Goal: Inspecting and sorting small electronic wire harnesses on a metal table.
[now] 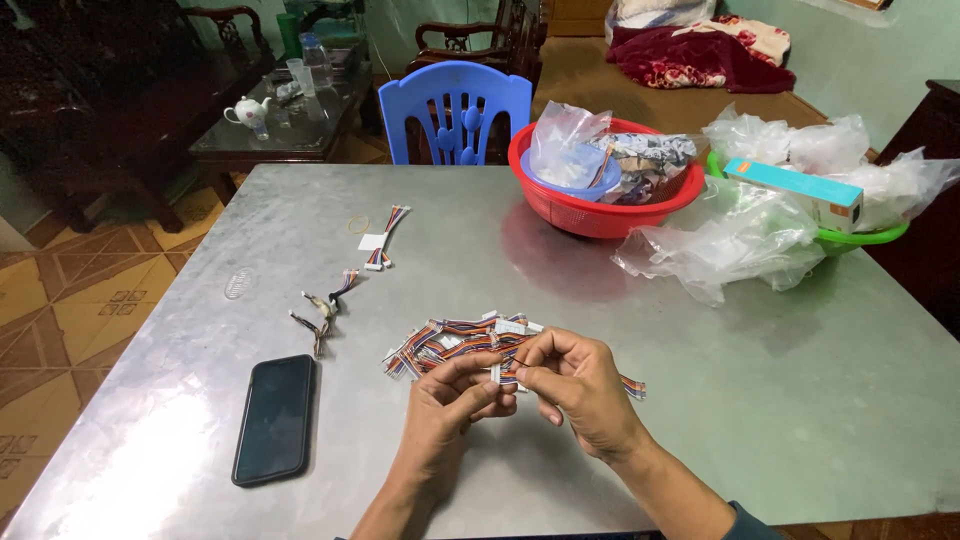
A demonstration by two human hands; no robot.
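While a heap of multicoloured ribbon-wire harnesses (470,342) is lying within easy reach at the middle of the metal counter (760,400), the person is pinching one small harness (503,374) between both hands, the left hand (452,402) and right hand (578,388) each holding a closed grip on it just above the heap's near edge. A few separate harnesses (345,285) are trailing off to the left, apart from the heap, beside a dark phone (275,419). A red basin (600,205) of bags is sitting behind.
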